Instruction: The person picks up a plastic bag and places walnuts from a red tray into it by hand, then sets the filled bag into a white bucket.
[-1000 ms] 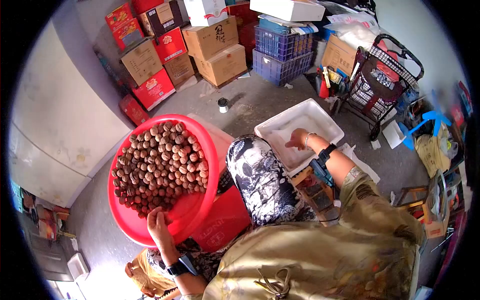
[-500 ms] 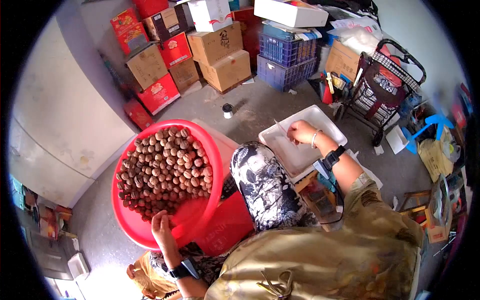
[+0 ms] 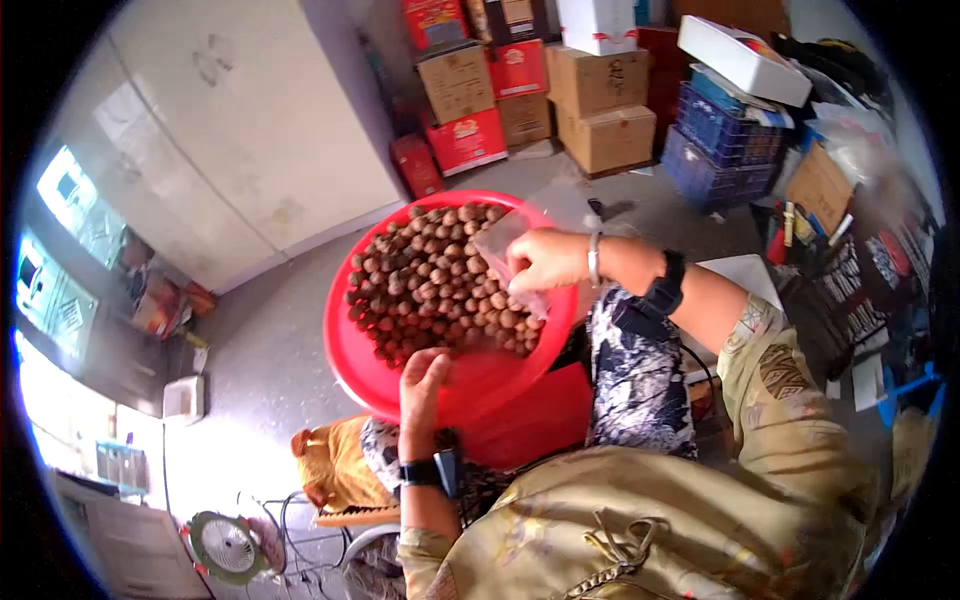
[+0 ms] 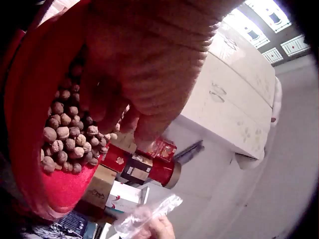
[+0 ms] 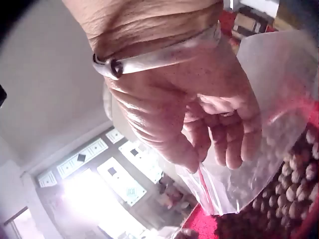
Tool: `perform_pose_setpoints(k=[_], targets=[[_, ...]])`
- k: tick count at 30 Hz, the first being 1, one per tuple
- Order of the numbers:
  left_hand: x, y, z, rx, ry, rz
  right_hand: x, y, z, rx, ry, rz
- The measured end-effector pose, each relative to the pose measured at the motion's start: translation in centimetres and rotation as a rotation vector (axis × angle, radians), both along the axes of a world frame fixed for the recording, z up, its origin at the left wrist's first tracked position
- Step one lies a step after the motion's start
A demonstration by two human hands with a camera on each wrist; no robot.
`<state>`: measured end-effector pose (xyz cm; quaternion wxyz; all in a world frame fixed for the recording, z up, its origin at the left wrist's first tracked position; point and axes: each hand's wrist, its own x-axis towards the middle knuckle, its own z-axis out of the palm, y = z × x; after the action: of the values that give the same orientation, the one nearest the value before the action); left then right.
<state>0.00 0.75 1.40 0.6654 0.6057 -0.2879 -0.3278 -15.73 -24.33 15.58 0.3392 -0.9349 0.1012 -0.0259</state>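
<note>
A red plastic basin holds a heap of walnuts. Over the heap's right side, my right hand pinches a clear plastic bag between thumb and fingers. The right wrist view shows the bag hanging flat, a red line along its edge by my thumb, walnuts showing through it. At the basin's near side is my left hand, fingers loosely bent beside the walnuts. In the left wrist view these fingers are in shadow and nothing shows between them.
A white foam box stands to the right, partly behind my right arm. Cardboard boxes and blue crates are stacked at the back. A tall pale cabinet stands at left, and a round fan on the floor at lower left.
My right hand has moved left from the white foam box to above the walnuts, carrying the clear bag. My left hand stays at the basin's near side. The head view has turned left.
</note>
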Motion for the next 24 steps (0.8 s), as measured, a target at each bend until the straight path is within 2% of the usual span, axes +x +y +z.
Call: perform_pose_setpoints(k=[1,5,7,8,9,11,13,15,18,19,24], targets=[[0.0,0.2,0.0,-0.013,-0.020,-0.018,1.9,0.9,-1.4,0.058,0.023,0.045],[0.1,0.5,-0.2,-0.089,0.007,-0.037,7.2,5.3,-4.9,-0.075,0.139,0.167],[1.0,0.2,-1.9,-0.132,0.161,-0.070,8.9,6.9,-7.2,-0.047,0.136,0.225],[0.3,0.1,-1.1,-0.134,0.209,-0.050,9.5,7.7,-7.7,-0.051,0.149,0.261],[0.3,-0.1,-0.9,-0.134,0.207,-0.046,9.9,8.2,-8.3,-0.054,0.163,0.297],[0.4,-0.2,-0.7,0.015,0.039,0.002,10.3,8.5,-9.1,-0.034,0.144,0.305],[0.4,-0.3,-0.7,0.015,0.036,0.041,10.5,8.4,-9.8,-0.005,0.219,0.226],[0.2,-0.2,-0.9,0.015,0.035,0.110,10.3,7.4,-9.6,0.054,0.192,0.281],[0.1,-0.4,-1.3,0.019,-0.055,0.210,10.1,6.2,-8.5,0.352,0.417,0.127],[0.2,-0.5,-1.6,0.021,-0.053,0.211,10.4,5.5,-9.6,0.362,0.329,0.116],[0.2,-0.7,-1.8,0.024,-0.046,0.244,10.7,4.3,-9.6,0.415,0.372,0.080]])
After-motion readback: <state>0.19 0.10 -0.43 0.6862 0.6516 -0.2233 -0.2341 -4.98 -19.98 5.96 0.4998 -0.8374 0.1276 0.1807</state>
